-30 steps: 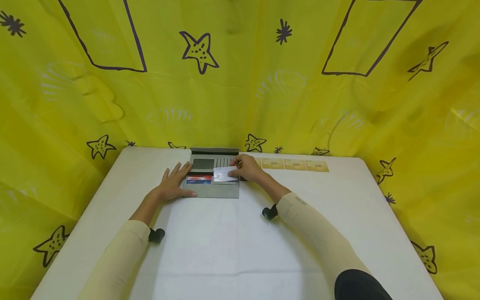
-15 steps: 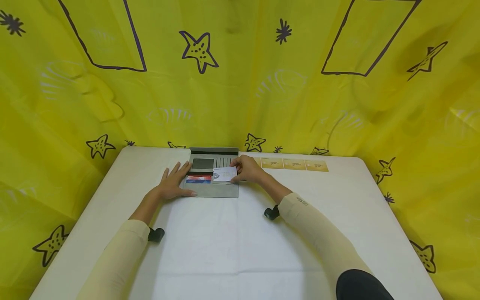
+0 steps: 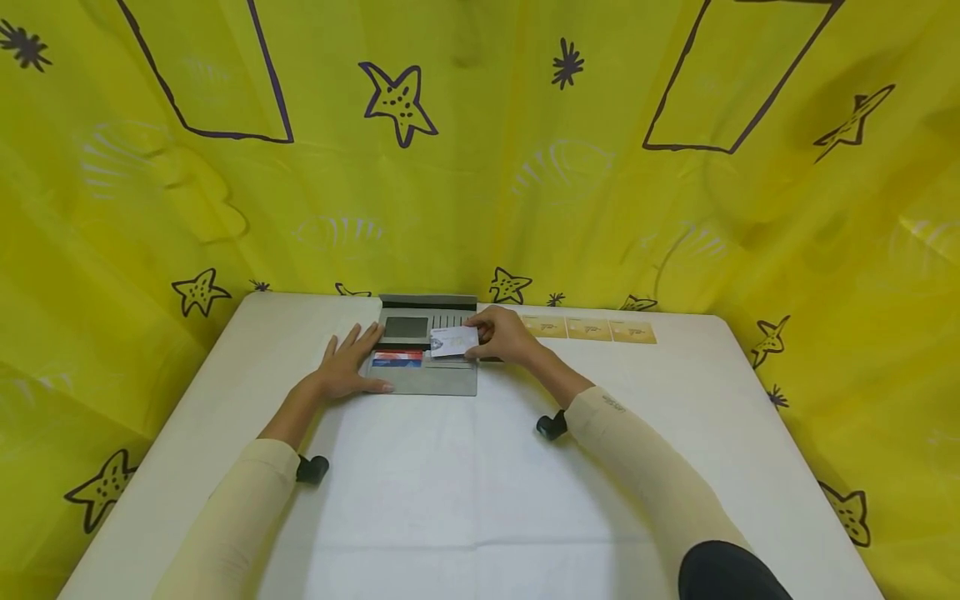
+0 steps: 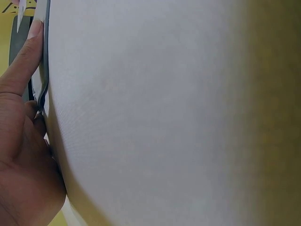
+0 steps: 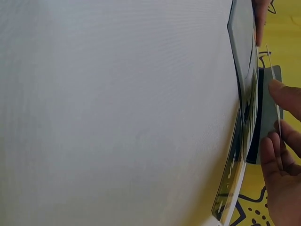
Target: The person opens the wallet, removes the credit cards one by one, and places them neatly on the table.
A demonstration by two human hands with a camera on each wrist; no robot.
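A grey wallet (image 3: 435,383) lies unfolded at the table's far edge, with card slots and a dark window panel. My left hand (image 3: 347,367) rests on its left edge, fingers spread; in the left wrist view the thumb (image 4: 27,59) lies along the wallet's edge. Between thumb and fingers my right hand (image 3: 504,335) pinches a white card (image 3: 453,341) over the wallet's right half. The right wrist view shows that card (image 5: 269,59) edge-on, raised off the wallet. A red-and-blue card (image 3: 398,359) sits in the lower left pocket.
Several yellow cards (image 3: 588,328) lie in a row right of the wallet. A dark strip (image 3: 491,359) shows beside the wallet's right edge, partly behind my right hand. A yellow patterned curtain (image 3: 480,167) hangs just behind the white table (image 3: 420,483).
My right hand has shifted slightly right and away from me with the white card, uncovering more of the wallet's lower right pocket. The left hand has stayed in place.
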